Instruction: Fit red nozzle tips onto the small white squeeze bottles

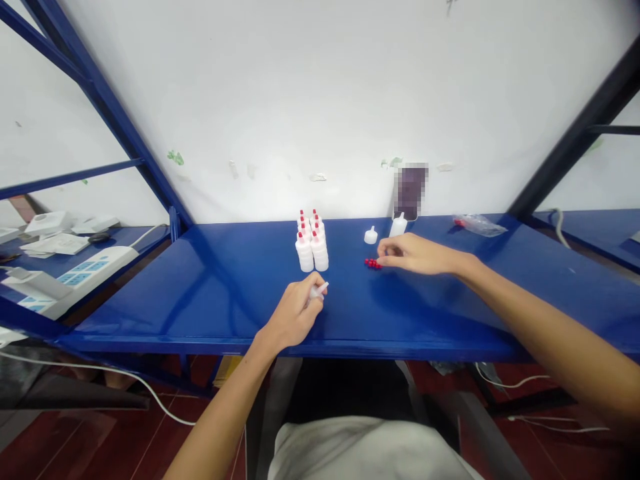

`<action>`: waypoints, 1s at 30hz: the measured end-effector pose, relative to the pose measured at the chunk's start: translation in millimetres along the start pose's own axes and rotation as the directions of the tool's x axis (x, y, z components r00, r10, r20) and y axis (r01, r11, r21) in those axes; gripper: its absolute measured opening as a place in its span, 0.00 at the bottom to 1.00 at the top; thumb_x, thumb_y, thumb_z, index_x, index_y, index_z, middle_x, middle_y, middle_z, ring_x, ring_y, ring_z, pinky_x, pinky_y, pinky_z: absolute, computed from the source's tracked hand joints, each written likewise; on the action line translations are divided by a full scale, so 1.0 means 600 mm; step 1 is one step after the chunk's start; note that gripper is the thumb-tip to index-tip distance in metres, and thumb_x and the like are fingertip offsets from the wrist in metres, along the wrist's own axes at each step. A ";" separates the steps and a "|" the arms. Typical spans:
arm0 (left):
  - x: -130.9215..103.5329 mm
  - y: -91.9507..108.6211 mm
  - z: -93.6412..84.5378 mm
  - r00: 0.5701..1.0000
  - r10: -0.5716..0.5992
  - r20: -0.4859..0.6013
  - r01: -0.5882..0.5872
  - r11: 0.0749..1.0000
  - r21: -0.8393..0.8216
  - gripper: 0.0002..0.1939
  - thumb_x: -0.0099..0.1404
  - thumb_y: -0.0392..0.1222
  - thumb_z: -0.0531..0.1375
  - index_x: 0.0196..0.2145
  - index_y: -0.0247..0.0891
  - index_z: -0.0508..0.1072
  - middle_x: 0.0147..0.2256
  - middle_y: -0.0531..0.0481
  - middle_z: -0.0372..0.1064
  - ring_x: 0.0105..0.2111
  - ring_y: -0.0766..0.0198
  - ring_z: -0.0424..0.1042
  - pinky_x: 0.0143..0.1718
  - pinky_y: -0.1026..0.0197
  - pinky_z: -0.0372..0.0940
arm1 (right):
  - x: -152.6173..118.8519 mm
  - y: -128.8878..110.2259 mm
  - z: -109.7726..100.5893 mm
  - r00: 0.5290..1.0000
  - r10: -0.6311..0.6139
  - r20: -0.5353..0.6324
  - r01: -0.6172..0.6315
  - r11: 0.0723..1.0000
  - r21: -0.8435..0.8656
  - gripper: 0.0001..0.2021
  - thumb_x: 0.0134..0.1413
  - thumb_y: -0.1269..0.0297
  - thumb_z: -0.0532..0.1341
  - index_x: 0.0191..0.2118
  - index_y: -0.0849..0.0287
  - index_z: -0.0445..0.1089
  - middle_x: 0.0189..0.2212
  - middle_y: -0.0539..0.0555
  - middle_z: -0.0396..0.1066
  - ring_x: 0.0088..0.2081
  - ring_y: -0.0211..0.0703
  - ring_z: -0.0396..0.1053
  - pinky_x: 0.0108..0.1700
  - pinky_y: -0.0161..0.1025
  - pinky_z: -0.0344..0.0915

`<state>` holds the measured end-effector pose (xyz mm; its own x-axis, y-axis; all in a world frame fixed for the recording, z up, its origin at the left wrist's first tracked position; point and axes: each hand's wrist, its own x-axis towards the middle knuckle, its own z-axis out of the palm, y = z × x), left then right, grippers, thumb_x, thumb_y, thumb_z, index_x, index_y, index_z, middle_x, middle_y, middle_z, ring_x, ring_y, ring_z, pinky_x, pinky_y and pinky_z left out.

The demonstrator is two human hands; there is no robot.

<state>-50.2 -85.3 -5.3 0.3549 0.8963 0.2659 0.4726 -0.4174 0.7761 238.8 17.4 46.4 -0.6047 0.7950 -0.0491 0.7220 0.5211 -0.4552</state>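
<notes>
My left hand (297, 310) is closed around a white squeeze bottle (318, 291) near the front of the table; its pointed nozzle sticks out to the upper right, and the fingers hide most of the body. Over a small cluster of red caps (371, 263) is my right hand (413, 253), thumb and index finger curled together at the cluster's right edge. Whether a cap is between those fingertips is hidden. Several white bottles with red tips (311, 247) stand upright in two rows beyond my left hand. Behind my right hand stands another white bottle (399, 225), its nozzle without a red cap.
A loose white nozzle lid (371, 235) sits on the blue table (225, 287). A pixelated dark phone-like object (411, 193) leans on the wall. At the back right lies a clear plastic bag (481, 225) with something red. A power strip (85, 273) is at left.
</notes>
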 end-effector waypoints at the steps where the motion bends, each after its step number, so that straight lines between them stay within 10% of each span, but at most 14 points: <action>1: 0.000 0.003 0.001 1.000 0.029 0.004 -0.029 0.999 0.043 0.05 0.66 0.37 0.49 0.35 0.38 0.64 0.24 0.58 0.58 0.23 0.68 0.56 0.28 0.63 0.52 | -0.003 -0.015 0.004 0.999 -0.045 -0.021 0.045 0.999 0.020 0.15 0.60 0.51 0.56 0.35 0.59 0.69 0.23 0.49 0.64 0.24 0.38 0.58 0.29 0.36 0.53; 9: 0.000 0.017 0.004 0.988 0.122 0.096 -0.140 0.967 0.212 0.08 0.72 0.42 0.49 0.44 0.39 0.63 0.36 0.50 0.67 0.33 0.61 0.64 0.37 0.59 0.57 | 0.012 -0.125 0.091 0.920 -0.381 -0.090 0.391 0.905 0.166 0.15 0.68 0.52 0.50 0.36 0.57 0.65 0.18 0.43 0.58 0.20 0.34 0.52 0.27 0.35 0.48; 15: -0.002 0.006 0.001 0.994 0.090 0.061 -0.097 0.988 0.117 0.16 0.72 0.43 0.49 0.56 0.38 0.56 0.33 0.54 0.63 0.28 0.65 0.60 0.34 0.62 0.56 | 0.025 -0.124 0.078 0.909 -0.331 -0.252 0.384 0.901 0.203 0.11 0.65 0.59 0.53 0.33 0.58 0.65 0.19 0.44 0.60 0.22 0.34 0.54 0.28 0.34 0.52; 19: 0.003 0.000 0.005 1.000 -0.001 -0.026 0.003 0.995 0.103 0.11 0.75 0.42 0.44 0.47 0.39 0.63 0.30 0.55 0.61 0.27 0.65 0.59 0.32 0.62 0.57 | 0.057 -0.074 0.010 0.871 -0.122 -0.476 0.120 0.992 -0.034 0.10 0.62 0.62 0.52 0.36 0.60 0.69 0.29 0.53 0.71 0.29 0.40 0.64 0.34 0.36 0.57; 24: 0.011 0.000 0.010 0.997 0.076 -0.022 -0.071 0.980 0.187 0.13 0.74 0.46 0.50 0.49 0.40 0.68 0.41 0.49 0.70 0.40 0.61 0.69 0.44 0.59 0.61 | 0.100 -0.004 -0.043 0.882 0.160 -0.444 -0.323 0.890 -0.322 0.14 0.62 0.61 0.52 0.44 0.61 0.71 0.35 0.62 0.75 0.37 0.52 0.70 0.37 0.41 0.60; 30: 0.009 0.000 0.011 0.993 0.115 0.007 -0.114 0.973 0.198 0.14 0.74 0.46 0.49 0.51 0.40 0.68 0.45 0.48 0.72 0.43 0.60 0.71 0.46 0.60 0.62 | 0.119 0.013 -0.042 0.910 0.291 -0.297 -0.399 0.812 -0.427 0.17 0.63 0.59 0.52 0.46 0.63 0.73 0.43 0.68 0.73 0.43 0.57 0.73 0.39 0.44 0.64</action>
<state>-43.0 -81.4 -7.2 0.4129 0.8411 0.3494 0.5793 -0.5385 0.6119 209.8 86.2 61.4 -0.2404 0.9668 0.0872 0.9707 0.2387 0.0294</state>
